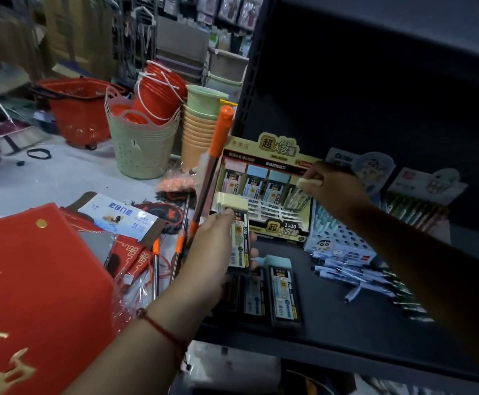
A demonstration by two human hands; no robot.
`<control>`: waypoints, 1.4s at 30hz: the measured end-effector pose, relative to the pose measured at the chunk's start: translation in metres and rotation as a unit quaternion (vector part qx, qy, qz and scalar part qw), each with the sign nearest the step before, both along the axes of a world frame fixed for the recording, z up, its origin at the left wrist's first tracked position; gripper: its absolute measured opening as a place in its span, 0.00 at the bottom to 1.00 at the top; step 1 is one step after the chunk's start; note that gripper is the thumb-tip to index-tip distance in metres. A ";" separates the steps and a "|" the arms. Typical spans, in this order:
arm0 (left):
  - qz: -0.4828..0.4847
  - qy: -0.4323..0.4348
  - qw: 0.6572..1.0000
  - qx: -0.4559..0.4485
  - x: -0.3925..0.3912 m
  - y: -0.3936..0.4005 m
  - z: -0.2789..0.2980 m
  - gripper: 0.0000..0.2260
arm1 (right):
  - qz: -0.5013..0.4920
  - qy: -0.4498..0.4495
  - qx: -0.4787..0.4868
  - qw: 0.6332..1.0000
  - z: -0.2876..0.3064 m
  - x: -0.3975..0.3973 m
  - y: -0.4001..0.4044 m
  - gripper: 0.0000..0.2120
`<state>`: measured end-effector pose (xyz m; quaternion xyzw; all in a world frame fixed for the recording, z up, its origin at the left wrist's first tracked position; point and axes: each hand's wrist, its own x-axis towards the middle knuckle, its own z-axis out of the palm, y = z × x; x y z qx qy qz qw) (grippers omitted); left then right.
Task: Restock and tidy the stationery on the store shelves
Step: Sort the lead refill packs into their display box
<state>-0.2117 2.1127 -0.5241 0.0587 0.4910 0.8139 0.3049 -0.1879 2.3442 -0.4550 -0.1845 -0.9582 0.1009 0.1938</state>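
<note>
Over dark shelf (346,309), my left hand (206,260) grips one lead case (236,223); right hand (336,188) pinches another case (309,182) at display box (264,192).

Loads of random stock on the floor left of the shelving: a red shopping basket (77,109) on little wheels at the back, then a stack of pale green laundry baskets (142,143) with a bunch of red buckets (158,92) tipped into the top one. Just right of that, a stack of peach plastic cups (197,135) with green ones (204,99) on top. An orange-handled pole (212,163) leans up in front of them, two more poles (155,266) lie on the floor. Big red cloth with gold characters (33,295) bottom left, and a black hair band (39,153) lying on the pale floor (61,178)
</note>
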 end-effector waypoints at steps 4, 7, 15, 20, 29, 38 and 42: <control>0.005 -0.002 1.000 -0.003 -0.002 -0.001 -0.002 0.11 | -0.001 -0.022 -0.048 0.999 0.011 -0.010 -0.001 0.03; 0.003 0.004 1.000 -0.003 -0.003 -0.004 -0.001 0.10 | 0.016 -0.058 -0.063 0.996 0.015 -0.016 0.001 0.03; 0.006 0.018 1.000 0.010 -0.005 -0.010 0.000 0.11 | -0.019 -0.031 0.000 0.999 0.003 -0.026 -0.005 0.06; 0.009 0.018 1.000 0.004 -0.007 -0.013 -0.001 0.12 | -0.059 -0.036 0.097 0.993 -0.004 -0.028 0.003 0.08; -0.002 0.018 1.000 -0.018 -0.007 -0.014 -0.003 0.12 | -0.048 -0.091 0.241 0.965 -0.029 -0.023 0.012 0.22; -0.051 0.067 0.993 -0.089 0.009 -0.003 0.005 0.08 | 0.055 0.025 -0.398 0.915 -0.027 0.035 -0.078 0.17; -0.048 0.101 0.988 -0.111 0.017 0.007 0.003 0.05 | 0.080 0.048 -0.491 0.866 -0.035 0.051 -0.085 0.17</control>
